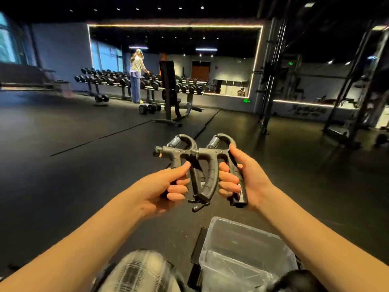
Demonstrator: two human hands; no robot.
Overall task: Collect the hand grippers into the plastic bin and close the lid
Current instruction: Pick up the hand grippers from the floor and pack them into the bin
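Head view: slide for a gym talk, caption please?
Left hand and right hand each grip a hand gripper, open bin nearby on the gym floor.

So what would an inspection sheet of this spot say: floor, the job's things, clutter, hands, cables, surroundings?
Surface: black rubber floor with seams between the mats.
Job's things: left-held hand gripper and right-held hand gripper, side by side in the air; clear plastic bin below them, open, no gripper seen inside; dark flat piece beside it, perhaps the lid.
Clutter: loose dumbbells on the floor by the weight bench.
Grippers: left hand grips one handle; right hand grips the other gripper's handle.
Cables: nothing seen.
Surroundings: dumbbell rack, a person standing at it, steel rack frame.
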